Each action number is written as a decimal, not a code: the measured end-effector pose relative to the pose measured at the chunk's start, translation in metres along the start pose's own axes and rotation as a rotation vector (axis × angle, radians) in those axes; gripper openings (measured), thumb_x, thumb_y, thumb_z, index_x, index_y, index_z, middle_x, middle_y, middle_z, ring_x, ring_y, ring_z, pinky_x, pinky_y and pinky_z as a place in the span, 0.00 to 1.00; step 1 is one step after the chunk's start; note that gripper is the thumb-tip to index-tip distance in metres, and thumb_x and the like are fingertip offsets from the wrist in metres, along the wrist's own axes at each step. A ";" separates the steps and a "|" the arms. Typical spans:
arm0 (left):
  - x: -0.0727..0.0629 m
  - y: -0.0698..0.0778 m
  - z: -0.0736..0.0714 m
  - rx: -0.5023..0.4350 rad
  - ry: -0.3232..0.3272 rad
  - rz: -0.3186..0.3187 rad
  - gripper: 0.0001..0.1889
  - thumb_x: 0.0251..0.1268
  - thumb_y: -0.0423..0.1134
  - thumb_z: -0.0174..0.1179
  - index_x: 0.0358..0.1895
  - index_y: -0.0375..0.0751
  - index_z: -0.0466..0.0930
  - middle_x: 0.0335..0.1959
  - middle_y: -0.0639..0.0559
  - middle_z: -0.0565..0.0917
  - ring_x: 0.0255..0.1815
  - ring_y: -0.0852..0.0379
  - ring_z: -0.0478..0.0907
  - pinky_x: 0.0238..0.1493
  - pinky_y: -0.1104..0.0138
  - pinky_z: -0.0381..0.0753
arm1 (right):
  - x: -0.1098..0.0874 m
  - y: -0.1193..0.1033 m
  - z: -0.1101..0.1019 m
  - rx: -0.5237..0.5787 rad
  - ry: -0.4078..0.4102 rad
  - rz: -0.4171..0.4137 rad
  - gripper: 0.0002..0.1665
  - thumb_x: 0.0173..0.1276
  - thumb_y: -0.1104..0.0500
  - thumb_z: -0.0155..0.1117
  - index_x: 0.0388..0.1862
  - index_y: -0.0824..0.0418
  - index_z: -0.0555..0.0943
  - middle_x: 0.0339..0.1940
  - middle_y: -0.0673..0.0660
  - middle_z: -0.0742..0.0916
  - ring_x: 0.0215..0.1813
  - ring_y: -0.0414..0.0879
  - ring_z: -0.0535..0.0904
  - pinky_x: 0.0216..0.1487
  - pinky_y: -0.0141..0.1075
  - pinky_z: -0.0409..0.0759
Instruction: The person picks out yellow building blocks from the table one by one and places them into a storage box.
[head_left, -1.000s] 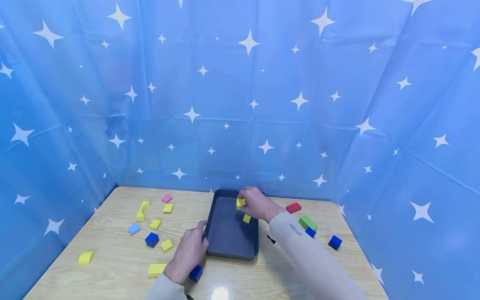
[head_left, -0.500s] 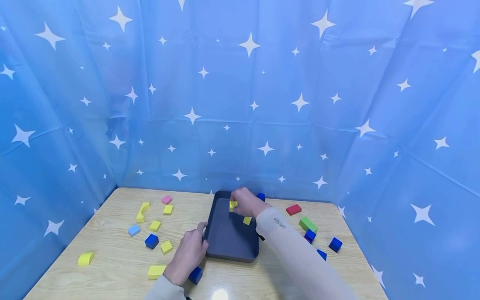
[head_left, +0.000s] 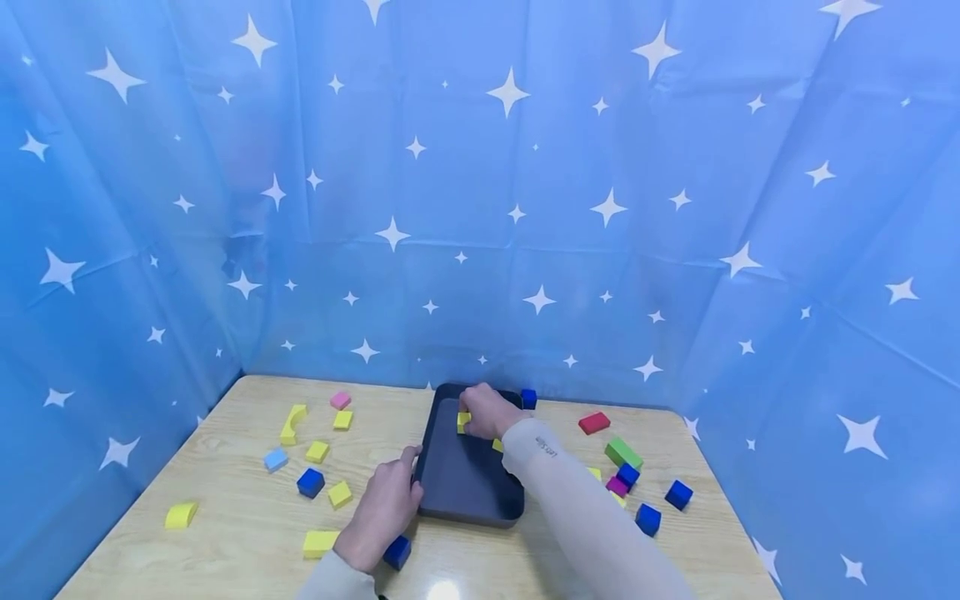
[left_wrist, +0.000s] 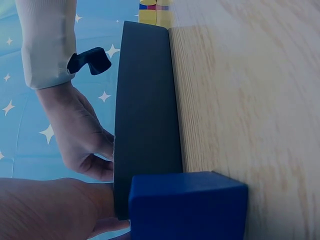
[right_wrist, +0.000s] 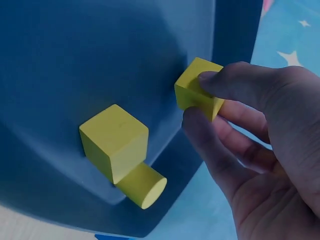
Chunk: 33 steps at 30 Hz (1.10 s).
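A dark rectangular baking tray lies on the wooden table. My left hand grips its left rim; most of those fingers are hidden in the left wrist view. Over the tray's far end, my right hand pinches a yellow block between thumb and fingers. Inside the tray sit a yellow cube and, touching it, a small yellow cylinder. The right sleeve partly covers these two in the head view.
Close to my left wrist stands a blue cube. Yellow, pink and blue blocks are scattered on the left, including a yellow arch. On the right lie a red block, a green block and several blue cubes. A starry curtain hangs behind.
The right hand has moved left over the tray and slightly lower, still pinching the yellow block. A blue cube behind the tray and blocks beside the right sleeve have come into view. Left hand stays put.
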<state>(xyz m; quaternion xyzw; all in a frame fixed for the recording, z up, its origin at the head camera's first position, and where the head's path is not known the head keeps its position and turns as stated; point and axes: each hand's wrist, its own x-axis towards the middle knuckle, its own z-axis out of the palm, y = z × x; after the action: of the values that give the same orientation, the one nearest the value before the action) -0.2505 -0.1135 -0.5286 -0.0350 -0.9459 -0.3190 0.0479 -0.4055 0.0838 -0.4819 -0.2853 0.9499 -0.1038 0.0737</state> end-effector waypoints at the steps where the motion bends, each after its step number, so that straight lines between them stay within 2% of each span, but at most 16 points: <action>1: 0.000 0.000 0.000 -0.003 -0.005 -0.002 0.29 0.78 0.26 0.71 0.78 0.31 0.79 0.52 0.36 0.95 0.43 0.53 0.92 0.42 0.55 0.96 | -0.001 0.000 0.001 0.001 -0.003 0.002 0.16 0.80 0.63 0.80 0.63 0.65 0.93 0.61 0.62 0.96 0.61 0.55 0.94 0.63 0.47 0.96; 5: -0.001 0.000 0.002 -0.001 -0.005 -0.002 0.29 0.77 0.26 0.71 0.78 0.32 0.79 0.53 0.35 0.95 0.45 0.52 0.93 0.43 0.54 0.97 | -0.003 0.003 0.005 0.011 0.000 0.003 0.16 0.79 0.64 0.81 0.62 0.65 0.93 0.60 0.62 0.96 0.60 0.55 0.95 0.61 0.47 0.96; 10: -0.001 0.001 0.002 0.004 0.008 0.011 0.29 0.77 0.26 0.71 0.78 0.31 0.79 0.49 0.36 0.95 0.42 0.53 0.92 0.39 0.56 0.95 | -0.003 0.007 0.006 0.015 0.010 -0.008 0.15 0.78 0.65 0.81 0.60 0.65 0.94 0.59 0.62 0.96 0.58 0.55 0.95 0.60 0.47 0.97; 18: 0.001 0.002 0.001 0.008 0.006 0.013 0.29 0.77 0.26 0.71 0.78 0.31 0.79 0.50 0.36 0.95 0.42 0.53 0.93 0.39 0.56 0.95 | -0.010 0.006 -0.001 0.027 0.015 -0.019 0.16 0.80 0.63 0.80 0.62 0.64 0.94 0.62 0.63 0.96 0.62 0.56 0.95 0.63 0.49 0.96; 23: 0.001 0.001 0.001 0.012 0.005 0.010 0.29 0.77 0.26 0.71 0.78 0.31 0.79 0.51 0.36 0.95 0.42 0.53 0.92 0.39 0.56 0.95 | -0.013 0.007 -0.005 0.028 0.026 -0.025 0.15 0.81 0.62 0.79 0.63 0.64 0.93 0.61 0.62 0.96 0.60 0.55 0.94 0.63 0.49 0.96; 33: -0.002 0.001 0.001 0.010 0.016 0.017 0.29 0.77 0.26 0.71 0.78 0.30 0.79 0.44 0.40 0.94 0.37 0.56 0.88 0.35 0.60 0.91 | -0.025 0.012 -0.009 0.057 0.058 -0.053 0.18 0.84 0.61 0.76 0.67 0.67 0.91 0.64 0.65 0.95 0.63 0.57 0.95 0.65 0.50 0.96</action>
<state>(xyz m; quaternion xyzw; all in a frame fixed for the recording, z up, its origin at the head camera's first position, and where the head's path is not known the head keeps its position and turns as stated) -0.2485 -0.1125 -0.5293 -0.0402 -0.9468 -0.3140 0.0585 -0.3927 0.1090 -0.4743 -0.3051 0.9404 -0.1408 0.0513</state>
